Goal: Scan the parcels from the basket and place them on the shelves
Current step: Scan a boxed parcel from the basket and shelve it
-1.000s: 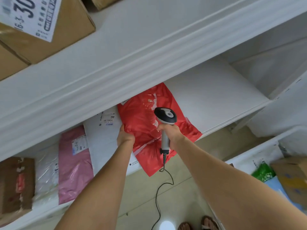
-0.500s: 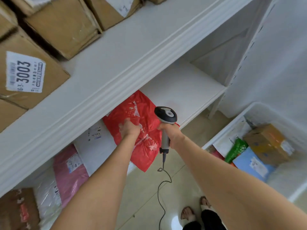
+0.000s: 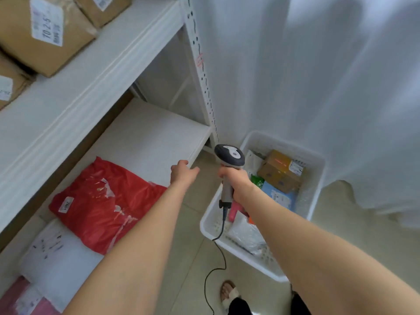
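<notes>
A red parcel bag (image 3: 102, 205) lies flat on the lower white shelf (image 3: 145, 137), beside a white parcel (image 3: 56, 258) and a pink one (image 3: 13, 298). My left hand (image 3: 183, 172) hovers empty over the shelf's front edge, fingers loosely bent, apart from the red bag. My right hand (image 3: 234, 180) grips the grey handle of a corded barcode scanner (image 3: 229, 155), held above the white basket (image 3: 318, 178) on the floor. Inside the basket are a brown box (image 3: 279, 171) with a red scan line on it, a blue parcel (image 3: 279, 196) and several other packets.
Cardboard boxes (image 3: 43, 32) with labels stand on the upper shelf (image 3: 75, 92). A perforated white upright (image 3: 202, 71) marks the shelf's right end, with a white curtain (image 3: 318, 76) behind the basket. The scanner cable (image 3: 218, 258) hangs to the tiled floor near my sandalled foot (image 3: 228, 294).
My left hand has let go of the red bag, which now lies on the shelf, and moved right. The view has swung right toward the basket, with the scanner now over it.
</notes>
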`<act>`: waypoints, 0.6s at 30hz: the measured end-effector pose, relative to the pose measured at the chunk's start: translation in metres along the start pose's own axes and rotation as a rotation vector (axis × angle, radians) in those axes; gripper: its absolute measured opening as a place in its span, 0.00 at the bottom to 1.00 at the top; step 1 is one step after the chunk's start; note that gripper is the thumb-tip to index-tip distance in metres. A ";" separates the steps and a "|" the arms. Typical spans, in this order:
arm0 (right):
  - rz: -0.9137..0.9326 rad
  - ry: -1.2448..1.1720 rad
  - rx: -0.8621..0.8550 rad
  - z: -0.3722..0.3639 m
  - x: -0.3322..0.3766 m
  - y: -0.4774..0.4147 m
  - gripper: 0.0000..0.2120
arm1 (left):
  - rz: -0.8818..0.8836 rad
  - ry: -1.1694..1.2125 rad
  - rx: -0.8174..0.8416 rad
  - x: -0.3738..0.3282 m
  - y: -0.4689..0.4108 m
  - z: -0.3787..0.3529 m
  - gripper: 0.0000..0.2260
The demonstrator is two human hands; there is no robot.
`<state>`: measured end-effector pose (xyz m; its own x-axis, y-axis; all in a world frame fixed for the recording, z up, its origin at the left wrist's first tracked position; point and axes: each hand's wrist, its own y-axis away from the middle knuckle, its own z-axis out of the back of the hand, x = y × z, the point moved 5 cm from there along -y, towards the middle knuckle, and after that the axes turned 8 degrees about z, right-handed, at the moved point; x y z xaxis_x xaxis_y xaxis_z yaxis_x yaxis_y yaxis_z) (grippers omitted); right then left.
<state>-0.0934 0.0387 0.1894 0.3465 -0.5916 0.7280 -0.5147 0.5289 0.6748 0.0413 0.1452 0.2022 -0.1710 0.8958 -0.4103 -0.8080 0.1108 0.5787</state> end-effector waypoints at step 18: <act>-0.109 -0.243 -0.271 0.286 -0.055 -0.144 0.11 | -0.111 -0.144 0.249 -0.148 0.013 -0.310 0.27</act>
<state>-0.2626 -0.1789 0.0182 0.1752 -0.7632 0.6220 -0.2480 0.5772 0.7780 -0.1184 -0.1193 0.0520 0.0069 0.9222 -0.3865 -0.6515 0.2974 0.6980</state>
